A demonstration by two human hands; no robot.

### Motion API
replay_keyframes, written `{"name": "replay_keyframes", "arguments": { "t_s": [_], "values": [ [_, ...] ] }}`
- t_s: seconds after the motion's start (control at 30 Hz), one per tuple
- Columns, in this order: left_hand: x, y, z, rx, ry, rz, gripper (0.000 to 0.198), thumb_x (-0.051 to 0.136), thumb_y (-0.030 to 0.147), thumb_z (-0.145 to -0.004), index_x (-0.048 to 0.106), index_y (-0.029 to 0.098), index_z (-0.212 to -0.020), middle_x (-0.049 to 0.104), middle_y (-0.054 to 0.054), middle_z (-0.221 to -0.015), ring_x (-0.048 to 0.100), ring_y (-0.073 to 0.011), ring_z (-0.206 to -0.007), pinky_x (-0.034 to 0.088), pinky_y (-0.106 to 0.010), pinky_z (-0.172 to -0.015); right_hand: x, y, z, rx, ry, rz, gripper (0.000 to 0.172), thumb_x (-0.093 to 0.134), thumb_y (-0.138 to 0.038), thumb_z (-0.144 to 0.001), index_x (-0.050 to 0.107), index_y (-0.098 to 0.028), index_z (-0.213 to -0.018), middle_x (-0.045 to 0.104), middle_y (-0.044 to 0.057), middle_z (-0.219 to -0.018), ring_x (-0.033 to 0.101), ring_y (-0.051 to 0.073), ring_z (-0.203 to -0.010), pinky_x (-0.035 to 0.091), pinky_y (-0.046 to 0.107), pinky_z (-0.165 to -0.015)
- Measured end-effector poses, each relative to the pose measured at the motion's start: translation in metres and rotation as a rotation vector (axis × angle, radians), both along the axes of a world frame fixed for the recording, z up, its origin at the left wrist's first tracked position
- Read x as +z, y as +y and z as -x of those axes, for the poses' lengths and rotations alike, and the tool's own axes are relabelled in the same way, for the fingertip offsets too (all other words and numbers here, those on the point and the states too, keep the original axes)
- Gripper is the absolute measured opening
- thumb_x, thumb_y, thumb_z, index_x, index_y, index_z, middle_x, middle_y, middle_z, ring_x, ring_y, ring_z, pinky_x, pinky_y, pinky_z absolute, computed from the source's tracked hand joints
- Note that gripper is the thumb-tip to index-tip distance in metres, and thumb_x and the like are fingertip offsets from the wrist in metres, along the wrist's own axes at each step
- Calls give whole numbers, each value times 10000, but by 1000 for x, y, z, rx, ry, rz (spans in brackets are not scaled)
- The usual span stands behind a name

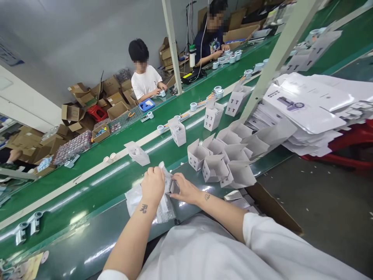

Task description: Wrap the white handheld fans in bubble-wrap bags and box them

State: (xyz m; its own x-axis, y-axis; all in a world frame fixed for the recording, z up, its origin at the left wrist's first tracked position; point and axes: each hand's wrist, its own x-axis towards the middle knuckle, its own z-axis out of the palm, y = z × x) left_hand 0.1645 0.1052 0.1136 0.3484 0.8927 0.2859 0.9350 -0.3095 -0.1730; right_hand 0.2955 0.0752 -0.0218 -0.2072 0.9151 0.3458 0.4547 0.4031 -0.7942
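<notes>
My left hand (153,184) is closed at the top of a piece of clear plastic wrap (163,167), just above a small open white box (175,188). My right hand (186,189) grips that box from the right side, thumb and fingers around its wall. What sits inside the box is hidden by my hands. Under my left wrist, bubble-wrap bags (166,210) lie on the dark table edge. To the right stand several open white boxes (215,168) in a cluster.
A green conveyor belt (116,177) runs past, carrying white boxes such as an upright one (177,132). Flat printed cartons (303,101) are stacked at right. A post (279,58) rises beside them. Two people (145,79) work across the belt.
</notes>
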Motion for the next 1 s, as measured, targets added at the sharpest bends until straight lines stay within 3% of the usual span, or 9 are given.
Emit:
{"name": "replay_keyframes", "arguments": {
  "t_s": [0.17, 0.23, 0.37, 0.43, 0.5, 0.7, 0.83, 0.9, 1.0],
  "values": [
    [-17, -8, 2, -68, -120, -98, 252, 393, 286, -941, 563, 161, -803, 573, -109, -871, 550, -217, -827, 452, -294, -675, -4, -8, 18, -44, 42, -38, 596, 692, -197, -672, 369, -191, -1173, 413, 137, -1158, 481, 288, -1110, 494, 491, -913],
    [-26, -15, 7, -199, -158, -113, 234, 402, 271, -935, 575, 157, -826, 577, -125, -927, 539, -219, -869, 463, -317, -738, -4, -8, 15, -31, 60, -32, 581, 677, -200, -676, 368, -200, -1169, 423, 129, -1149, 491, 286, -1096, 497, 482, -896],
    [-29, -29, 24, -507, -50, 96, 303, 454, 404, -910, 589, 161, -1028, 566, -150, -1119, 524, -263, -996, 469, -386, -803, -1, -6, 0, -31, 109, -14, 583, 673, -216, -671, 371, -219, -1169, 438, 100, -1121, 510, 272, -1057, 489, 463, -888],
    [-27, -35, 34, -443, -29, 136, 461, 453, 484, -895, 523, 152, -1207, 501, -184, -1265, 475, -318, -1117, 448, -452, -850, 1, -7, -5, -25, 99, -16, 588, 681, -207, -665, 376, -224, -1168, 445, 99, -1120, 496, 275, -1077, 473, 474, -907],
    [-29, -42, 42, -386, -10, 159, 447, 415, 431, -924, 484, 161, -1274, 482, -181, -1308, 447, -317, -1181, 422, -467, -891, 1, -9, -5, 2, 88, -17, 577, 670, -182, -674, 379, -224, -1171, 443, 109, -1138, 490, 271, -1094, 465, 479, -921],
    [-70, -41, 41, -486, 171, 425, 412, 527, 398, -880, 541, 205, -1243, 490, -111, -1357, 354, -312, -1303, 348, -535, -1009, 0, -16, 5, 56, 74, 22, 587, 586, -75, -643, 409, -196, -1190, 415, 140, -1220, 478, 262, -1167, 454, 458, -969],
    [-85, -25, 25, -411, 113, 562, 291, 542, 253, -861, 636, 212, -1134, 505, -81, -1344, 374, -291, -1266, 423, -461, -974, 28, -24, -18, 74, -53, 28, 567, 577, -104, -707, 423, -210, -1242, 448, 127, -1268, 496, 241, -1175, 461, 419, -981],
    [-82, -21, 22, -382, 86, 614, 258, 503, 167, -855, 688, 196, -1032, 552, -85, -1269, 421, -276, -1198, 469, -392, -916, 50, -33, -42, -83, -172, -6, 386, 548, -161, -795, 503, -223, -1174, 506, 107, -1224, 526, 235, -1129, 477, 405, -956],
    [-66, -17, 36, -337, 41, 598, 330, 452, 62, -824, 710, 194, -982, 587, -101, -1174, 463, -258, -1111, 492, -358, -856, 71, -49, -79, -535, -453, -21, 218, 493, -212, -861, 579, -187, -1059, 573, 135, -1087, 540, 286, -1031, 504, 432, -834]
  ]
}}
